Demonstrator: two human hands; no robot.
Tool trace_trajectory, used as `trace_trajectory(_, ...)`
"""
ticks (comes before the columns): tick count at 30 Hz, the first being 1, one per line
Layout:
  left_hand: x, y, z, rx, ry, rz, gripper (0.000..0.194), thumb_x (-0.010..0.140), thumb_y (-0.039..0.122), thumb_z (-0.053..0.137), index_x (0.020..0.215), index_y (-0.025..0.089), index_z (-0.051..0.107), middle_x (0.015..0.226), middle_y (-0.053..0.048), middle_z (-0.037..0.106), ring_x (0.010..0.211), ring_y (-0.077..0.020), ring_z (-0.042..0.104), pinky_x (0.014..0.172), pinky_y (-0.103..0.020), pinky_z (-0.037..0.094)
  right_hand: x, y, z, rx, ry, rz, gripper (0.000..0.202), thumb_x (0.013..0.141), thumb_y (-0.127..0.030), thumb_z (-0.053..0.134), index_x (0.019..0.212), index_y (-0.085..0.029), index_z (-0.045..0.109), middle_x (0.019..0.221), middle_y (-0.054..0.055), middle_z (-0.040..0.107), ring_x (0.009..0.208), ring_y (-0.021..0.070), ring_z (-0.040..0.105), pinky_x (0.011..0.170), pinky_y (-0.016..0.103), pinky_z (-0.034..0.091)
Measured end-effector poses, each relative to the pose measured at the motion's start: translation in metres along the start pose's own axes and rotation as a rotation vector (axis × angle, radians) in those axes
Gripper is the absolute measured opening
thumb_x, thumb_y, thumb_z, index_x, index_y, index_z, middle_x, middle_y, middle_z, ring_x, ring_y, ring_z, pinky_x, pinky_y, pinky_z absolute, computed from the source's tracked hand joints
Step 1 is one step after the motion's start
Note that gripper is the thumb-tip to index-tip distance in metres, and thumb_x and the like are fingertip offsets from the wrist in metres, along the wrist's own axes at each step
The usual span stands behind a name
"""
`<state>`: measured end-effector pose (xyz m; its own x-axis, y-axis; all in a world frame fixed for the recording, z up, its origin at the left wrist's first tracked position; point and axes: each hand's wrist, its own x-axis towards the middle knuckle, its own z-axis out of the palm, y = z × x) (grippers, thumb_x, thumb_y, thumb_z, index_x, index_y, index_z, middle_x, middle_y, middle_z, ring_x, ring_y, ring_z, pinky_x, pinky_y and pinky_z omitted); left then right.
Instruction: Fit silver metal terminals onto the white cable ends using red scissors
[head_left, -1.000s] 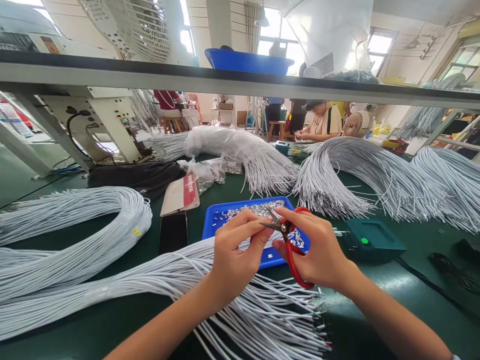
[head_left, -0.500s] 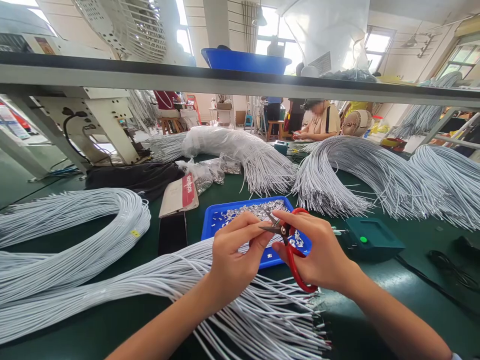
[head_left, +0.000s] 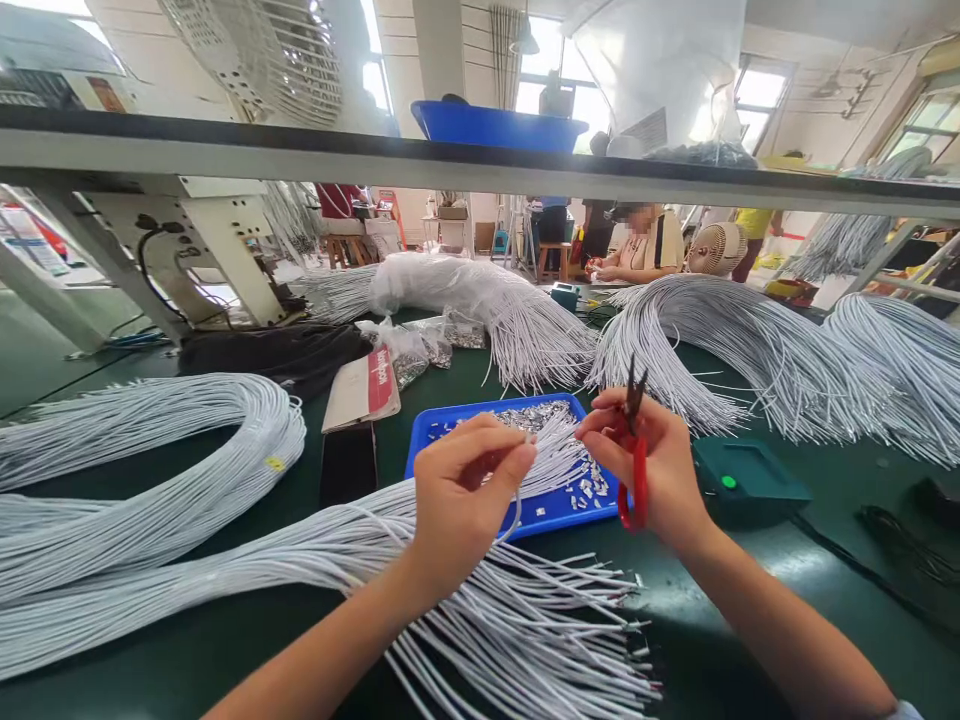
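My left hand [head_left: 469, 500] pinches the end of a white cable [head_left: 516, 515] between thumb and fingers, above the blue tray [head_left: 416, 450]. Red-handled scissors [head_left: 636, 470] are in my right hand [head_left: 664, 470], their dark blades pointing up and away from the cable. My right thumb and forefinger come close together near the cable end; whether they pinch anything is too small to tell. Small metal connectors [head_left: 589, 487] lie loose in the tray, along with white cable ends. Below my hands a bundle of white cables [head_left: 300, 550] fans out, its ends toward the right.
A green device [head_left: 750, 480] with a bright green button stands right of my right hand. More cable bundles [head_left: 712, 320] lie behind, and another coil [head_left: 255, 440] at left. A notebook [head_left: 362, 385] sits beside bagged parts [head_left: 409, 350]. A shelf edge [head_left: 480, 165] crosses overhead. A person [head_left: 645, 245] sits opposite.
The scissors have swung from the cable end in my left hand to upright in my right hand. My right hand has moved a little right, away from my left.
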<state>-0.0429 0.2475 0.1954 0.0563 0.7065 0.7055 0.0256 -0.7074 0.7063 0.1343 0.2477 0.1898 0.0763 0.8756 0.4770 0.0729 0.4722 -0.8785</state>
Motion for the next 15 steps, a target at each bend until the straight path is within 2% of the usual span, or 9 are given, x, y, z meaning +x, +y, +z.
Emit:
trace_trajectory(3, -0.005, 0.003, 0.006, 0.038, -0.075, 0.027, 0.011, 0.077, 0.006, 0.067, 0.072, 0.015, 0.070, 0.063, 0.000, 0.060, 0.056, -0.0071, 0.052, 0.046, -0.015, 0.043, -0.008, -0.008, 0.001, 0.131, -0.067, 0.008, 0.025, 0.072, -0.013, 0.073, 0.091, -0.025, 0.061, 0.076, -0.004, 0.072, 0.069, 0.0089, 0.065, 0.061, 0.020, 0.047)
trace_trajectory(8, -0.009, -0.002, 0.009, 0.057, -0.146, 0.100, 0.011, 0.076, 0.004, 0.068, 0.074, 0.015, 0.069, 0.064, 0.001, 0.061, 0.057, -0.0067, 0.053, 0.050, -0.016, 0.044, -0.016, -0.016, 0.002, 0.165, -0.121, 0.003, 0.032, 0.070, -0.006, 0.073, 0.091, -0.026, 0.062, 0.078, -0.007, 0.071, 0.068, 0.0061, 0.063, 0.062, 0.017, 0.049)
trace_trajectory(12, -0.011, -0.005, 0.010, 0.073, -0.161, 0.137, 0.011, 0.076, 0.004, 0.069, 0.078, 0.015, 0.070, 0.065, 0.000, 0.062, 0.057, -0.0073, 0.053, 0.049, -0.018, 0.044, -0.016, -0.015, 0.003, 0.183, -0.126, 0.011, 0.036, 0.065, -0.001, 0.073, 0.090, -0.025, 0.061, 0.076, -0.007, 0.068, 0.070, 0.0067, 0.064, 0.065, 0.018, 0.052)
trace_trajectory(15, -0.011, -0.006, 0.011, 0.082, -0.158, 0.171, 0.011, 0.076, 0.004, 0.069, 0.078, 0.015, 0.070, 0.065, 0.000, 0.062, 0.056, -0.0078, 0.054, 0.049, -0.018, 0.044, -0.015, -0.015, 0.003, 0.163, -0.145, 0.017, 0.032, 0.067, -0.005, 0.073, 0.090, -0.023, 0.060, 0.075, -0.005, 0.067, 0.068, 0.0080, 0.063, 0.063, 0.019, 0.052)
